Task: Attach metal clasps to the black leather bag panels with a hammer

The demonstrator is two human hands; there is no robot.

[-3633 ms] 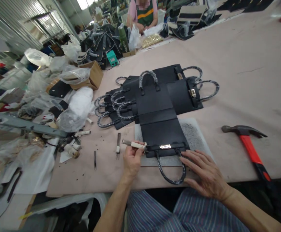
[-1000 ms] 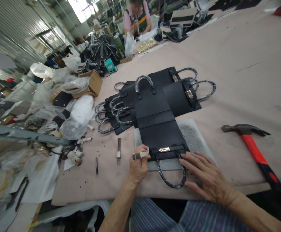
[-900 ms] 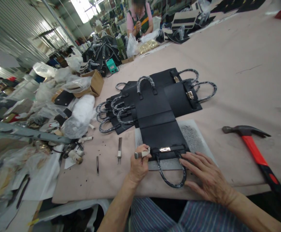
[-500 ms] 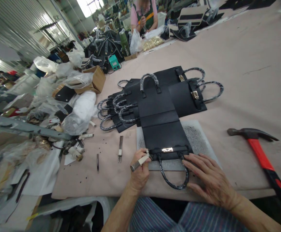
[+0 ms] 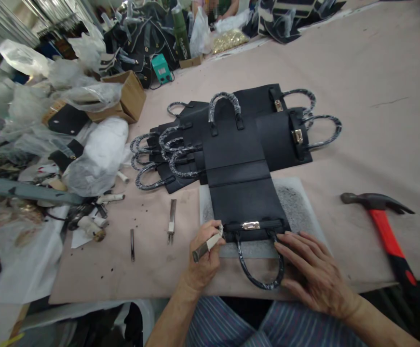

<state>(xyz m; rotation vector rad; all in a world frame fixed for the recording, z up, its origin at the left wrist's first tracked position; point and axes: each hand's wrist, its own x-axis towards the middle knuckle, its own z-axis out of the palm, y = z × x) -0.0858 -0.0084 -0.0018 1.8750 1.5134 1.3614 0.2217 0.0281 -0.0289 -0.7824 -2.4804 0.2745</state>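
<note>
**Taped tool [image 5: 206,246] held by the near left corner of a black bag panel [image 5: 246,200]**

The black bag panel lies close to the near edge of the tabletop [image 5: 376,144], its near part over a pale slab [image 5: 298,212] and its far part on other black panels [image 5: 275,142]. A metal clasp [image 5: 250,225] sits on its near strip, and a wrapped handle [image 5: 264,286] loops out towards the tabletop's near edge.

The left hand [image 5: 204,260] has its fingers clamped on the taped tool, tilted beside the strip's left end. The tool's tip is hidden, so whether it touches the panel cannot be told. The right hand [image 5: 314,274] lies palm down, fingers outstretched and slightly apart, touching the handle near its right base.

Doing this well probably depends on a firm left grip with the tip in plain sight, the corner flat on the slab, and light right-hand pressure so the panel does not skew. The tip is best held clear of the clasp, which looks easy to scratch.

A claw hammer [image 5: 386,231] rests to the right, its grip reaching the near edge. A pronged tool [image 5: 171,219] and a thin metal rod [image 5: 132,245] lie towards the tabletop's near left corner.
</note>
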